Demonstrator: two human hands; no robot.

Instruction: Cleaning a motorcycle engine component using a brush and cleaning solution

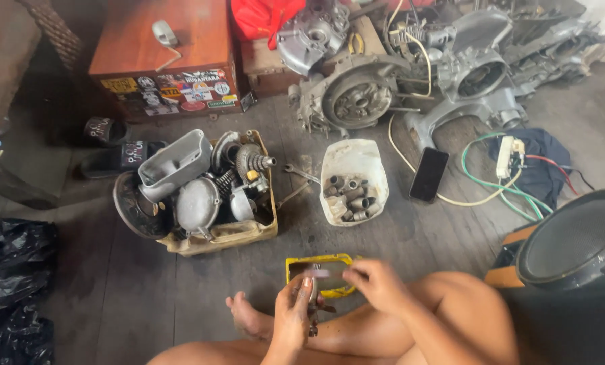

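Over the yellow tray (295, 263), the left hand (294, 312) is clenching a small metal part (310, 292) while the right hand (378, 282) is pinching at its top, and many parts are waiting in the box (248, 233) beyond the tray

Two hands are in view, the left hand (294, 312) and the right hand (376, 284). One yellow container (295, 265) lies on the floor in front of them. One white tub (356, 157) holds a heap of short metal sleeves (348, 196), too piled up to count exactly. One cardboard box (248, 233) is filled with metal engine parts. One black phone (429, 174) lies nearby. One wooden chest (160, 40) stands at the back. Two sandals (113, 145) sit beside it. One wrench (301, 174) lies between box and tub. One round speaker (572, 240) is at the right edge.
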